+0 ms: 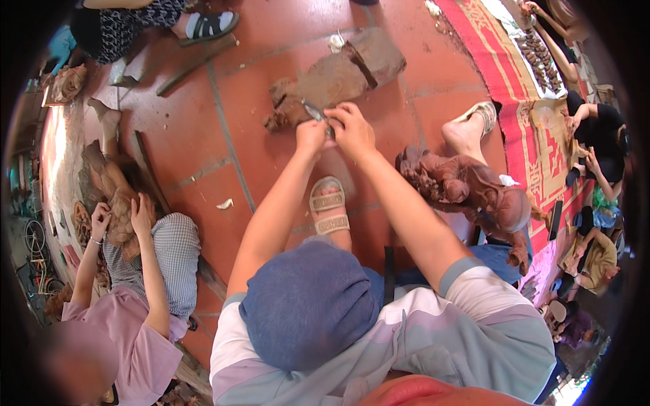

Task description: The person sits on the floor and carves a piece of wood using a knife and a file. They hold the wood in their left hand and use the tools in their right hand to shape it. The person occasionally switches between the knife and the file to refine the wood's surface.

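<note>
Small metal tool (315, 111): pinched between both your hands, held out over the tiled floor (203, 135).
Your left hand (310, 135) and right hand (352, 128) each grip it, meeting there to steady it (clay lump (332, 81) just beyond).

Floor tiles (196, 135) red-brown w/ grey grout; clay lump (335, 81) brown; clay figure (467, 186) reddish-brown; sandal (330, 206) beige; cap (308, 304) blue; shirt (487, 325) grey, lilac & white stripes; mat (514, 88) red w/ cream pattern; neighbour's top (125, 338) pink, trousers (172, 254) grey check
</note>
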Available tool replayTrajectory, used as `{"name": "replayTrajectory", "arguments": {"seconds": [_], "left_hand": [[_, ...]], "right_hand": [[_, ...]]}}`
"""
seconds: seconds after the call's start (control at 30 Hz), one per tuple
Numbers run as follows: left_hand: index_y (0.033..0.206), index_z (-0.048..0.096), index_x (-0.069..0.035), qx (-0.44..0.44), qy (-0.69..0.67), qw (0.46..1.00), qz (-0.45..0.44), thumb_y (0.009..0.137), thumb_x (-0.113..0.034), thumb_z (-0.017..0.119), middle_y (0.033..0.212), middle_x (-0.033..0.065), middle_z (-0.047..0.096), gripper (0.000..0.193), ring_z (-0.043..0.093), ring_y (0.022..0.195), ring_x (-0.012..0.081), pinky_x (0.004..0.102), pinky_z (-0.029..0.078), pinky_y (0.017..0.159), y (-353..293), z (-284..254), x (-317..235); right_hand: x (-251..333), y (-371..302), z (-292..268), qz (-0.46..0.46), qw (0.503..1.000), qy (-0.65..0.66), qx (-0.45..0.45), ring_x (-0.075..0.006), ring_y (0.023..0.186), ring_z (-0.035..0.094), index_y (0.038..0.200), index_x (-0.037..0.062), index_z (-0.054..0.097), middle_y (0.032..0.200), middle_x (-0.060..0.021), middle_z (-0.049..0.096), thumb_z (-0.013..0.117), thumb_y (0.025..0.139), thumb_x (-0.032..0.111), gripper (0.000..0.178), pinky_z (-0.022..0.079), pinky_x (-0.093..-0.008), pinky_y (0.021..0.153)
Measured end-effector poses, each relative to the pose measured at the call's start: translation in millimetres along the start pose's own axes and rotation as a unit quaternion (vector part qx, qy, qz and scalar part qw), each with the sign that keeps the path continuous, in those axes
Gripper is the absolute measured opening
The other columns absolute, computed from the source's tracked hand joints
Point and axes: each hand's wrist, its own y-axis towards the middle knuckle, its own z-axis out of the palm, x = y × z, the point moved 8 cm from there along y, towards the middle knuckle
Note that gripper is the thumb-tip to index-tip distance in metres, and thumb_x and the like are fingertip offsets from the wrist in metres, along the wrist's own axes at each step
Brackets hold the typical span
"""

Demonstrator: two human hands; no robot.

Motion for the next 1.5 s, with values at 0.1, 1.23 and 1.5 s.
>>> {"name": "replayTrajectory", "arguments": {"seconds": [0.1, 1.23, 1.5], "left_hand": [[0.084, 0.058, -0.002, -0.003, 0.018, 1.000, -0.019, 0.090, -0.012, 0.050, 0.069, 0.0017, 0.052, 0.014, 0.056, 0.059, 0.0117, 0.0292, 0.055, 0.053, 4, -3, 5], [0.085, 0.060, 0.002, -0.023, 0.050, 0.998, -0.008, 0.089, -0.015, 0.054, 0.073, 0.0050, 0.055, 0.018, 0.057, 0.060, 0.0143, 0.0302, 0.056, 0.055, 14, -2, 1], [0.086, 0.057, 0.001, -0.017, 0.062, 0.998, -0.001, 0.091, -0.014, 0.049, 0.085, 0.0104, 0.063, 0.018, 0.065, 0.072, 0.0190, 0.0333, 0.058, 0.062, 8, 0, -1]], "right_hand": [[-4, -2, 0, -0.012, 1.000, 0.009, -0.025, -0.0242, 0.090, 0.060, 0.098, 0.0184, 0.067, 0.105, -0.0025, 0.057, 0.061, 0.081, 0.018, 0.018, 0.047, -0.0343, 0.075], [-24, 4, -5, 0.054, 0.996, 0.075, -0.006, -0.0159, 0.083, 0.061, 0.102, 0.0157, 0.066, 0.103, -0.0003, 0.057, 0.061, 0.083, 0.017, 0.020, 0.047, -0.0290, 0.071], [-14, 1, 1, 0.025, 0.993, 0.110, 0.042, -0.0146, 0.082, 0.058, 0.100, 0.0139, 0.068, 0.100, -0.0012, 0.056, 0.062, 0.082, 0.015, 0.019, 0.047, -0.0279, 0.072]]}}
